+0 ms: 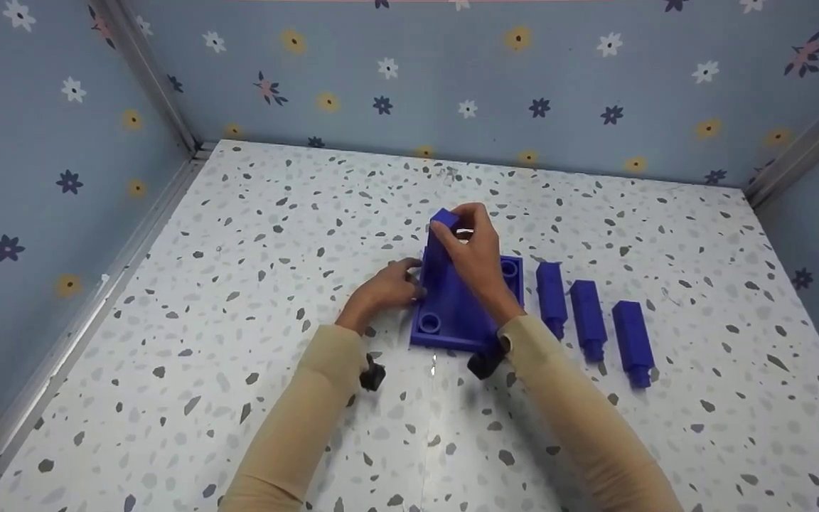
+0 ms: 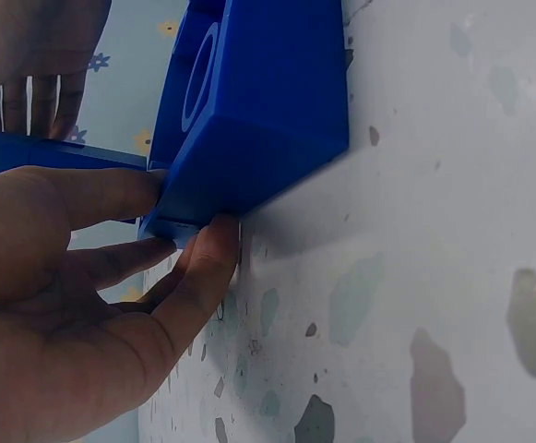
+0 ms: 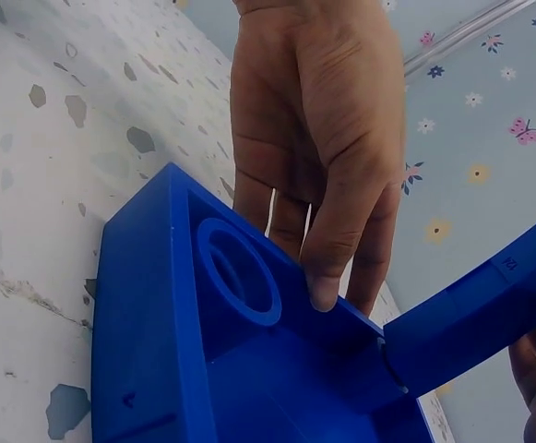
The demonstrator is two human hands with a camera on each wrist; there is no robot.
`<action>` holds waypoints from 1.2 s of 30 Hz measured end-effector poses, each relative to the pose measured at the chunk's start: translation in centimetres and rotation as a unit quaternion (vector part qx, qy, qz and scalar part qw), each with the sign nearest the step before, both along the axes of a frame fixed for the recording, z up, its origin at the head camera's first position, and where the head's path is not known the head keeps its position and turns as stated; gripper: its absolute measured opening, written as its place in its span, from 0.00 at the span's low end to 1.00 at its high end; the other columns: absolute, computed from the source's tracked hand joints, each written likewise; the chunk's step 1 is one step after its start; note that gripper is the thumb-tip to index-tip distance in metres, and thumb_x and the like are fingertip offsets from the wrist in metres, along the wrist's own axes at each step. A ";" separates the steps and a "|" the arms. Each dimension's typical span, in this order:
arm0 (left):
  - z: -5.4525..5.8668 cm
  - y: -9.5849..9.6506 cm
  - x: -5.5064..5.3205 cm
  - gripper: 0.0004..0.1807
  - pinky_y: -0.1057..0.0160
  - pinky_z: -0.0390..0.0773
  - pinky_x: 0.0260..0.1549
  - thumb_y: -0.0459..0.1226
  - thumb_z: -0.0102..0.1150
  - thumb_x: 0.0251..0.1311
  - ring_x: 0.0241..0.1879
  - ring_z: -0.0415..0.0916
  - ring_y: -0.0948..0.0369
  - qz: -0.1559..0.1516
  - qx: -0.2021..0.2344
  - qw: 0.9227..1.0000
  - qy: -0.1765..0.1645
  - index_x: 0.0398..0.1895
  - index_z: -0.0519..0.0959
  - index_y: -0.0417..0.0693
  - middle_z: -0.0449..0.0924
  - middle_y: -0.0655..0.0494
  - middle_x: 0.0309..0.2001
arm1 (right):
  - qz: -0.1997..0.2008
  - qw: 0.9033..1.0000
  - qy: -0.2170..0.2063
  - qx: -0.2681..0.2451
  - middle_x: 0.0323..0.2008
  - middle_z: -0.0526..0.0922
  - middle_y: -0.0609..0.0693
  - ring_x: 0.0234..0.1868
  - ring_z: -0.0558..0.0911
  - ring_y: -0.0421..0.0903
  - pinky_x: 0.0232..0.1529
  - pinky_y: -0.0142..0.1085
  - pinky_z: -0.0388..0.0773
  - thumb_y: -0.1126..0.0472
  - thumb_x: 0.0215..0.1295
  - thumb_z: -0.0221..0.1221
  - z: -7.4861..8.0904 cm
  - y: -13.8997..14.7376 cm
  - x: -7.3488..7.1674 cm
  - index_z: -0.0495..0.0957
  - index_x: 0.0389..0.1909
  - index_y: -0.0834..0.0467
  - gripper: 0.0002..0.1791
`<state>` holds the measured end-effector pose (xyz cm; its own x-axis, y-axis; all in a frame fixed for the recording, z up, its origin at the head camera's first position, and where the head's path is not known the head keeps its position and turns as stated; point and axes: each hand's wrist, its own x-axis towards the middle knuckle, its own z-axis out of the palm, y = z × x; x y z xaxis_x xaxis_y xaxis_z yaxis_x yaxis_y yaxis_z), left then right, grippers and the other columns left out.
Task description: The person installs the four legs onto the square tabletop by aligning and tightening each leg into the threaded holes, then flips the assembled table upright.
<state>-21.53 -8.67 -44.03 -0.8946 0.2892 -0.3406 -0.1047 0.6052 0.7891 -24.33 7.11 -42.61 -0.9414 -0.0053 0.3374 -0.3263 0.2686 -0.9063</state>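
A blue rimmed tabletop (image 1: 463,320) lies with its hollow side up, ring-shaped sockets (image 1: 429,323) showing at its corners. My left hand (image 1: 386,284) grips its left rim, the thumb over the edge and the fingers outside in the right wrist view. At the far left corner a square blue leg (image 1: 438,249) stands upright, its lower end down inside the tabletop. My right hand (image 1: 477,252) holds this leg near its top between thumb and fingers. In the right wrist view the leg (image 3: 489,314) meets the corner, with a thin dark seam there.
Three more blue legs lie in a row right of the tabletop: a near one (image 1: 552,295), a middle one (image 1: 587,316) and an outer one (image 1: 632,341), threaded ends toward me. Flower-patterned panels (image 1: 438,78) wall the speckled table (image 1: 296,213) at back and sides.
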 end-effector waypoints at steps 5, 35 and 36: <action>0.1 0.0 0.1 0.34 0.60 0.76 0.48 0.32 0.54 0.58 0.42 0.75 0.56 0.003 0.010 1.000 -0.004 0.70 0.59 0.40 0.77 0.43 0.48 | 0.008 1.000 -0.010 -0.001 0.44 0.78 0.52 0.44 0.78 0.44 0.48 0.36 0.75 0.52 0.63 0.61 0.5 0.1 0.3 0.70 0.49 0.61 0.21; 0.2 0.1 0.0 0.34 0.60 0.76 0.49 0.33 0.54 0.59 0.45 0.76 0.55 0.004 0.007 1.000 -0.018 0.71 0.59 0.42 0.77 0.43 0.51 | 0.164 0.967 -0.146 -0.126 0.57 0.74 0.65 0.49 0.77 0.42 0.55 0.36 0.72 0.68 0.70 0.46 2.4 1.3 -0.3 0.69 0.60 0.69 0.20; 0.2 0.1 0.0 0.34 0.60 0.75 0.50 0.33 0.55 0.59 0.45 0.76 0.55 0.004 0.005 1.000 -0.018 0.71 0.59 0.42 0.77 0.43 0.51 | 0.161 0.968 -0.145 -0.126 0.55 0.75 0.63 0.48 0.76 0.41 0.54 0.35 0.72 0.68 0.70 0.46 2.4 1.3 -0.2 0.69 0.60 0.69 0.20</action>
